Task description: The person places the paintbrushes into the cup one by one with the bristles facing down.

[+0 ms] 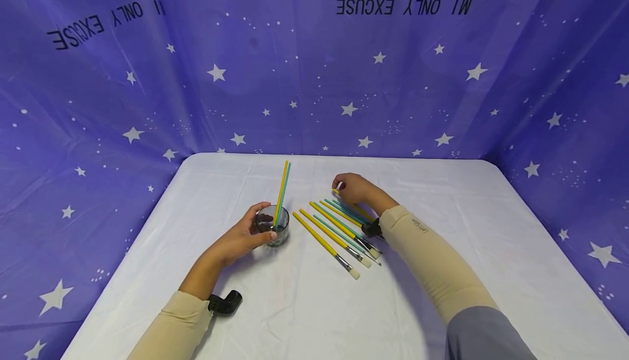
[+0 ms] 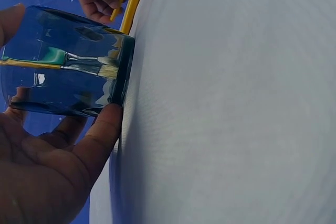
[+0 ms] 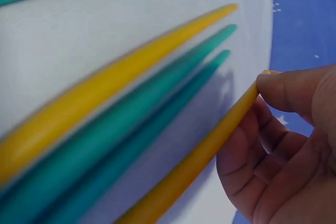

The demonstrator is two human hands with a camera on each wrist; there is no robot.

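My left hand grips a clear drinking glass at the left of the table, thumb and fingers on opposite sides. Inside it lean a yellow paintbrush and a teal paintbrush; in the left wrist view their bristles lie near the glass base. My right hand pinches the handle tip of another yellow paintbrush between thumb and fingers; its bristle end is hidden behind the wrist. Beside it a row of yellow and teal paintbrushes lies slanted, handle tips pointing away from me.
A white cloth covers the table. Purple curtains with white stars hang behind and at both sides. Black wrist cameras, one by the left sleeve and one above the brush heads, sit close to the work.
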